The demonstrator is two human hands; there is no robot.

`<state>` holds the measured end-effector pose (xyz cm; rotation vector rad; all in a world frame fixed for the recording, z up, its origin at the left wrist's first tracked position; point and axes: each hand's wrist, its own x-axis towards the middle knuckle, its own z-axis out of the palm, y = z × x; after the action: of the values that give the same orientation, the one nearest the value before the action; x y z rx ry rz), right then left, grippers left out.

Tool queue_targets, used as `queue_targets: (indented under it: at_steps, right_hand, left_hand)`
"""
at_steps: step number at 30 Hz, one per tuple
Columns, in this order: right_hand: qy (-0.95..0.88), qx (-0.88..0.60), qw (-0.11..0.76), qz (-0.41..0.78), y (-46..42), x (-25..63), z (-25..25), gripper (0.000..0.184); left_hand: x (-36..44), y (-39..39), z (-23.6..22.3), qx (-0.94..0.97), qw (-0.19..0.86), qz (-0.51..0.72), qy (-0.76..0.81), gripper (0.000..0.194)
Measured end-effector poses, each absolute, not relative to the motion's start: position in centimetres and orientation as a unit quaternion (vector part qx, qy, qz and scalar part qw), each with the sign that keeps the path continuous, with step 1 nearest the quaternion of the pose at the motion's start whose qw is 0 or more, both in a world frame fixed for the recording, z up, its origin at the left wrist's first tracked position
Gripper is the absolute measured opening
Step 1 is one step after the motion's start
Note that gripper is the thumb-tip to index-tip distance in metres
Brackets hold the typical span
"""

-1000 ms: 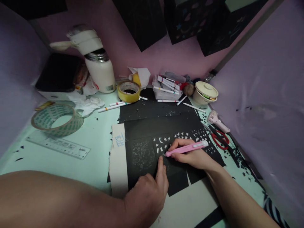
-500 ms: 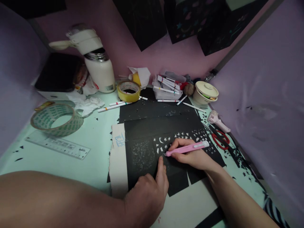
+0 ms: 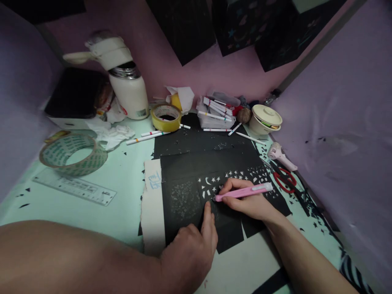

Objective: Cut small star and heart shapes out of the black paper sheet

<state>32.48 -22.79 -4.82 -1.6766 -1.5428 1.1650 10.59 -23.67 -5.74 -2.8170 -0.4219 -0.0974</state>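
Observation:
My right hand (image 3: 245, 200) pinches a slim pink craft knife (image 3: 241, 192) with a white end. Its tip rests on a black paper sheet (image 3: 183, 167), just below a patch of small cut-out stars, a moon and other shapes. Beside the tip, my left hand (image 3: 194, 249) holds nothing and presses the sheet with an outstretched index finger; its other fingers are partly curled. Left of the cut-outs, faint pale outlines cover a square of the sheet. A white card (image 3: 153, 220) with a torn edge and blue writing shows from under it.
A ruler (image 3: 75, 187) and a wide tape roll (image 3: 73, 157) lie at left, a white bottle (image 3: 130, 96) behind. Farther back are yellow tape (image 3: 166, 122), markers in a clear box (image 3: 216, 116) and a lidded bowl (image 3: 265, 122). Red-handled scissors (image 3: 284, 179) and black scraps lie at right.
The craft knife and my right hand have shifted very slightly to the right. My left hand stays in place on the sheet.

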Motion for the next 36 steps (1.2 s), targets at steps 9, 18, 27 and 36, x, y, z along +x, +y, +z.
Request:
queue_targets:
  at_steps: [9, 18, 27, 36]
  right_hand:
    - [-0.502, -0.634, 0.39, 0.44, -23.4, 31.6, -5.1, 0.021]
    - [-0.462, -0.687, 0.403, 0.391, -25.1, 29.6, -5.3, 0.019]
    - [-0.596, -0.669, 0.379, 0.23, -25.2, 29.5, -6.2, 0.019]
    - [-0.629, -0.646, 0.369, 0.224, -25.3, 29.4, -6.3, 0.016]
  left_hand:
    - [10.7, -23.6, -5.5, -0.98, 0.145, 0.012, -0.136, 0.045]
    - [10.7, -23.7, -5.5, -0.979, 0.143, -0.007, -0.146, 0.042]
    - [10.8, -23.5, -5.4, -0.979, 0.144, -0.026, -0.145, 0.041]
    - [10.7, -23.7, -5.3, -0.979, 0.15, 0.016, -0.134, 0.043]
